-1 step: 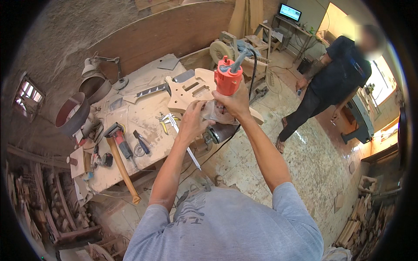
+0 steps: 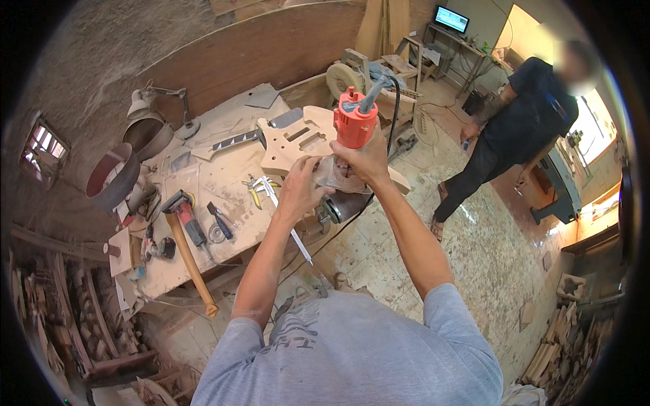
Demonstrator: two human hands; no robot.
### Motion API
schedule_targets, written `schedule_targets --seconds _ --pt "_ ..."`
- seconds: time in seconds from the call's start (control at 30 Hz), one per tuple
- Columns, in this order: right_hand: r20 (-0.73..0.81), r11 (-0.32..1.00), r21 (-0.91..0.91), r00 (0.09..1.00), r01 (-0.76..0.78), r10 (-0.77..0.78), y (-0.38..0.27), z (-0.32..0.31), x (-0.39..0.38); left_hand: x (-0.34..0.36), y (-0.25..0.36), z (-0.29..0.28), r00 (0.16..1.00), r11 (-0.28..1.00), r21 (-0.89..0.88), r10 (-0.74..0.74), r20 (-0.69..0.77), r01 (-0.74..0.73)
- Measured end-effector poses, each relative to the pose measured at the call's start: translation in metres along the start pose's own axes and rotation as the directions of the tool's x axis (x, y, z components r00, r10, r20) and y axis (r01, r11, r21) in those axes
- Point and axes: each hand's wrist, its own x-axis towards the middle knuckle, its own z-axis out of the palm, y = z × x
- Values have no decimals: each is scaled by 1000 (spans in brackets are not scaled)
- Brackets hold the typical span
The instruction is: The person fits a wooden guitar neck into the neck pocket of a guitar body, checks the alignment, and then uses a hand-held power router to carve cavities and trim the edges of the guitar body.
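A red trim router (image 2: pixel 355 125) stands upright over the near right part of a pale wooden electric guitar body (image 2: pixel 276 157). My right hand (image 2: pixel 366 161) is wrapped round the router's lower housing. At the clear plastic base (image 2: pixel 336 177), the fingers and thumb of my left hand (image 2: pixel 300 181) close on its left side. Both hands and the base hide the bit and the wood under it. Pockets and small holes show in the body. Left of my left hand lie yellow-handled pliers (image 2: pixel 254 195) and a caliper (image 2: pixel 269 193).
Across the workbench (image 2: pixel 233 227) lie a red sander (image 2: pixel 189 223), a brush (image 2: pixel 220 222), a cordless drill (image 2: pixel 162 248) and a lamp (image 2: pixel 141 105). A black cord (image 2: pixel 396 111) runs from the router. To the right stands another person (image 2: pixel 521 115). Wood scraps (image 2: pixel 552 345) are piled at lower right.
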Motion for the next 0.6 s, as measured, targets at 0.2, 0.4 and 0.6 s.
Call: schedule_targets --seconds 0.2,0.4,0.6 --pt "-9 1000 11 1000 20 -20 2 2 -1 -1 -3 0 1000 999 40 -4 27 3" --pt "-16 999 22 1000 27 -27 9 -1 1 2 44 7 968 980 111 182 -174 -165" --pt "39 998 33 998 -51 50 0 -2 0 8 66 22 998 988 -149 -39 -47 31"
